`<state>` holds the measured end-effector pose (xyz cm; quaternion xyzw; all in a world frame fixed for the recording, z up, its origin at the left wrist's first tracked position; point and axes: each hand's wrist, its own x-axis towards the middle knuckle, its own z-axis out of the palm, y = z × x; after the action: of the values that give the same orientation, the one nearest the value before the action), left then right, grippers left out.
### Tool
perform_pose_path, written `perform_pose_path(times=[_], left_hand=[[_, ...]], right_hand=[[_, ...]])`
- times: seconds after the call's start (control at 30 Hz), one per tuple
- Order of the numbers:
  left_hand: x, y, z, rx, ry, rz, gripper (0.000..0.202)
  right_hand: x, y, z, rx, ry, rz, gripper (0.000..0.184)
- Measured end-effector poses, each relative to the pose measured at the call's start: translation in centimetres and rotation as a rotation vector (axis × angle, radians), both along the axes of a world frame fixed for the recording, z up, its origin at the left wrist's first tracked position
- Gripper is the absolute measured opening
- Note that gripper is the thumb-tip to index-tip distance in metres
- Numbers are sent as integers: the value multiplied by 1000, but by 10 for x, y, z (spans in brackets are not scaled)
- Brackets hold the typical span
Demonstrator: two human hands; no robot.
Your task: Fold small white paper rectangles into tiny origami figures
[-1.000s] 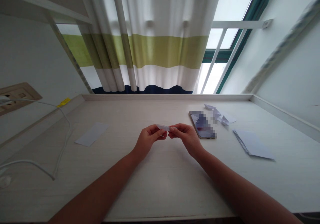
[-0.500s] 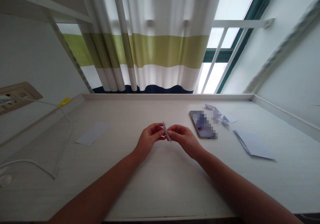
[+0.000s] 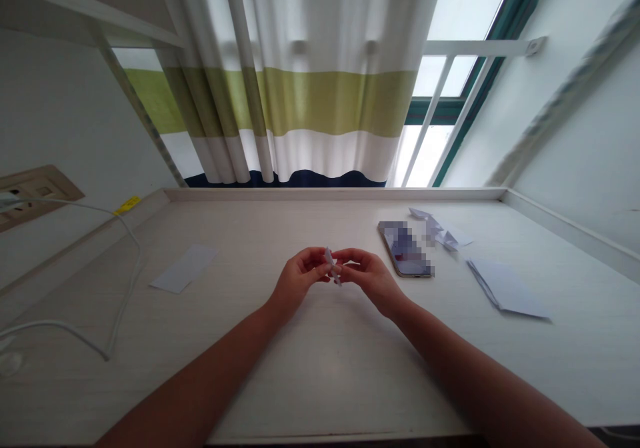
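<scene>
A small piece of folded white paper (image 3: 329, 255) is pinched between my two hands, above the middle of the desk. My left hand (image 3: 301, 273) grips its left side with thumb and fingers. My right hand (image 3: 364, 273) holds it from the right, thumb against the paper. The fingers hide much of its shape, and the visible part stands roughly upright, tilted. To the right of my right hand lies a phone (image 3: 406, 251), its screen partly blurred out.
Folded paper pieces (image 3: 445, 236) lie beyond the phone, and a stack of white paper (image 3: 510, 288) sits further right. At left are a flat paper sheet (image 3: 184, 269) and a white cable (image 3: 131, 288) near the wall socket (image 3: 43, 191). A raised edge (image 3: 330, 195) runs along the desk's back.
The folded paper has opened out slightly between my fingers, showing more of its folds. Both hands stay in nearly the same place.
</scene>
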<state>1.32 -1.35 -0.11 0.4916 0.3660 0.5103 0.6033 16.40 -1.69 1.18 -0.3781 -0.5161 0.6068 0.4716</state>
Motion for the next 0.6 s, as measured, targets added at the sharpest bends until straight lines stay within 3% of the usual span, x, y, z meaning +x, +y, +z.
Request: perform_pose_path(times=[0.6], left_hand=[[-1, 1, -1, 18, 45, 15, 26]], right_hand=[[1, 1, -2, 68, -44, 19, 24]])
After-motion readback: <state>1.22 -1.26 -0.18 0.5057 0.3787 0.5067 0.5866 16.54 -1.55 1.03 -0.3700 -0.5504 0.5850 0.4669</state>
